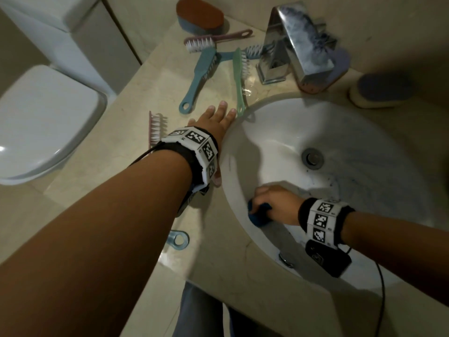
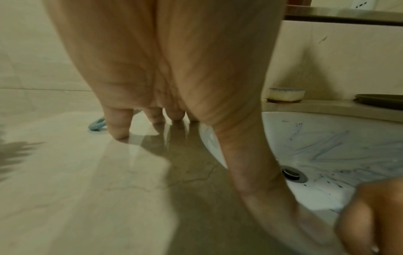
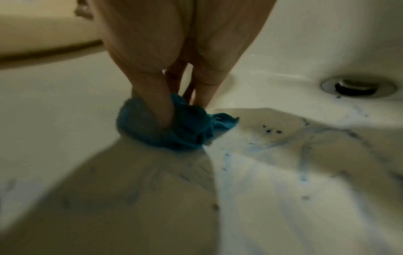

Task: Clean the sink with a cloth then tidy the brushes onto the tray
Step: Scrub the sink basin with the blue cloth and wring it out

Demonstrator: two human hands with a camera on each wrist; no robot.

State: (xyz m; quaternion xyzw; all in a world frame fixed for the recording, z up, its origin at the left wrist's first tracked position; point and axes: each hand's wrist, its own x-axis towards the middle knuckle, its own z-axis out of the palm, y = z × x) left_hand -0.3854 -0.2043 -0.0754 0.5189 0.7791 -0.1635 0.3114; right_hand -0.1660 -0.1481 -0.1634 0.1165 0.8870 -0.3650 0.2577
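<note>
The white sink (image 1: 364, 132) carries blue smears and dark specks around its drain (image 1: 312, 158). My right hand (image 1: 261, 203) grips a bunched blue cloth (image 1: 257, 215) and presses it on the basin's near-left wall; the right wrist view shows the fingers (image 3: 152, 103) dug into the cloth (image 3: 187, 131). My left hand (image 1: 216, 117) lies flat on the counter beside the sink's left rim, fingers straight (image 2: 117, 124). Brushes lie loose on the counter: a pink one (image 1: 209, 42), a teal one (image 1: 201, 74), a green one (image 1: 239, 76), another pink one (image 1: 155, 127).
A chrome faucet (image 1: 291, 45) stands behind the basin. An orange-topped scrubber (image 1: 199, 15) sits far back, a sponge pad (image 1: 379, 91) at the right. A blue handle loop (image 1: 178, 239) shows under my left forearm. A toilet (image 1: 43, 122) is left. A dark flat dish (image 2: 379, 101) rests at the back right.
</note>
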